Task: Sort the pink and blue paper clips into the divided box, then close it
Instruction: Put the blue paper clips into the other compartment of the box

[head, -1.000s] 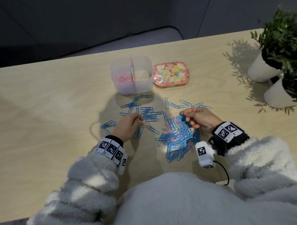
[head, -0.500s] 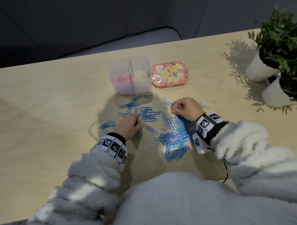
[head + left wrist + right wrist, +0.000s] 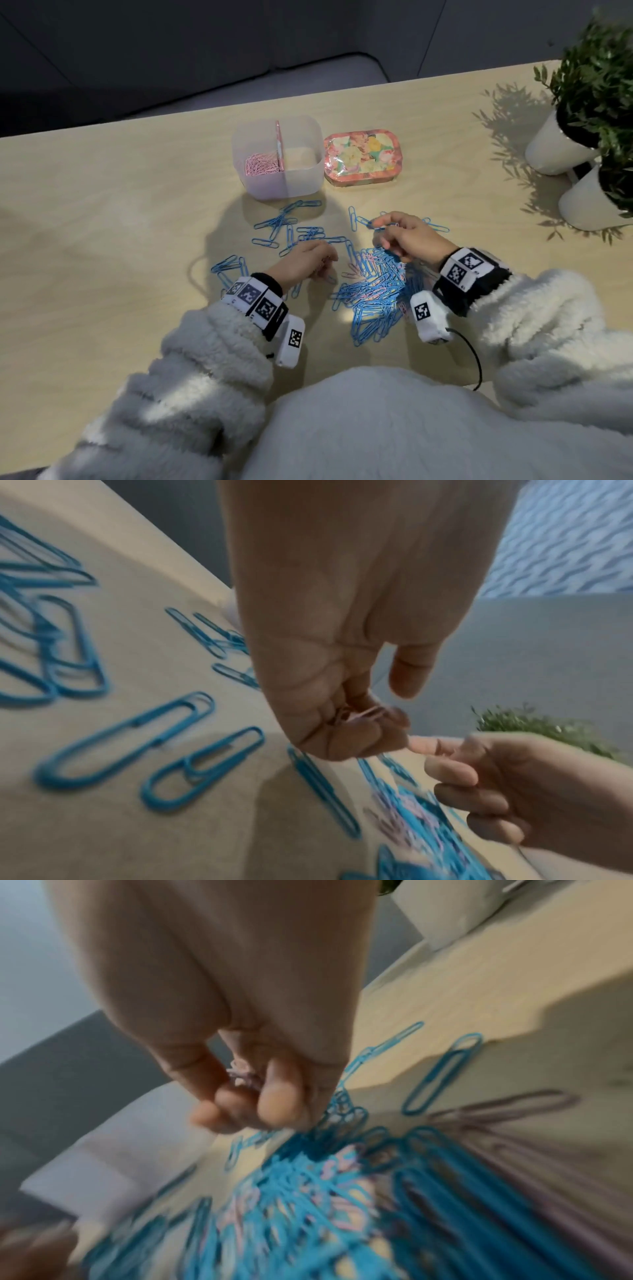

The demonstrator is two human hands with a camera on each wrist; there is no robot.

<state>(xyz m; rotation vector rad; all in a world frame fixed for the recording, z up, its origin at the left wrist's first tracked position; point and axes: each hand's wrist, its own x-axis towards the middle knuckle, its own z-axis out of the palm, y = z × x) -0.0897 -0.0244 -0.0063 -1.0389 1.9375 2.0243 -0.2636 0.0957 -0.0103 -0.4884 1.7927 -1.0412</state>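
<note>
The clear divided box [image 3: 310, 178] stands open at the back, with pink paper clips [image 3: 262, 165] in its left compartment. A mixed pile of blue and pink clips [image 3: 373, 291] lies between my hands, and loose blue clips [image 3: 287, 222] are scattered toward the box. My left hand [image 3: 308, 260] rests left of the pile, its fingers curled round a few pink clips [image 3: 359, 715]. My right hand [image 3: 400, 236] hovers over the pile's far edge; its curled fingers [image 3: 277, 1104] pinch small pink clips [image 3: 241, 1073]. The right hand [image 3: 514, 791] also shows in the left wrist view.
The floral lid [image 3: 361, 157] lies flat just right of the box. Two white pots with green plants [image 3: 582, 154] stand at the table's right edge. Several blue clips [image 3: 137, 739] lie left of my left hand.
My right hand left the pile's right side, reached forward and left toward the far loose clips, then drew slightly back. My left hand stayed almost still.
</note>
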